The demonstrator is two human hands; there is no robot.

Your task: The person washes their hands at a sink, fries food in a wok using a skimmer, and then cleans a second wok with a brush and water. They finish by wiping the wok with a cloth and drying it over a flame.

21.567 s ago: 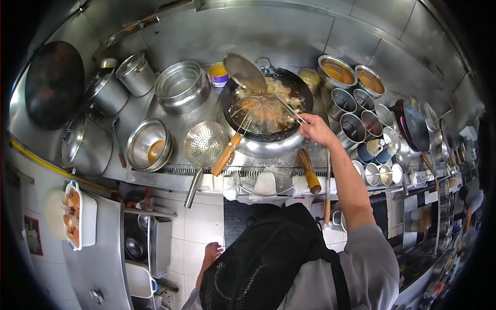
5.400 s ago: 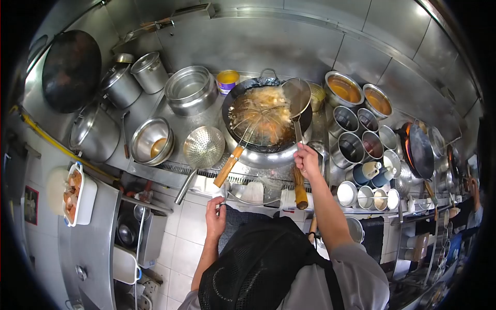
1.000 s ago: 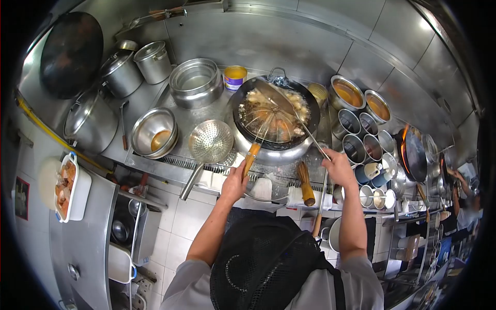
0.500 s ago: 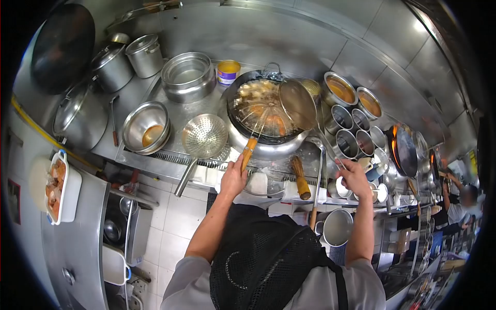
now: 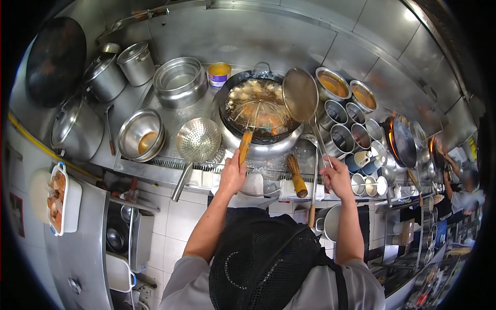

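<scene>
over the big black wok (image 5: 258,135) of bubbling oil, the left hand (image 5: 232,173) has its fingers wrapped tight around the wooden handle of the round wire skimmer (image 5: 257,113), which sits in the wok under golden fried pieces. the right hand (image 5: 337,177) has its fingers closed on the thin handle of the big shiny metal ladle (image 5: 300,95), lifted beside the wok's right rim. a holey silver strainer (image 5: 198,139) lies on the steel bench (image 5: 181,116) to the left.

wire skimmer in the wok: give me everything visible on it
The wire skimmer has a round basket of thin metal wire and a wooden handle, orange-brown. The basket sits low in the dark wok among golden frying pieces; the handle slopes over the near rim. The left hand grips the handle's end.
</scene>
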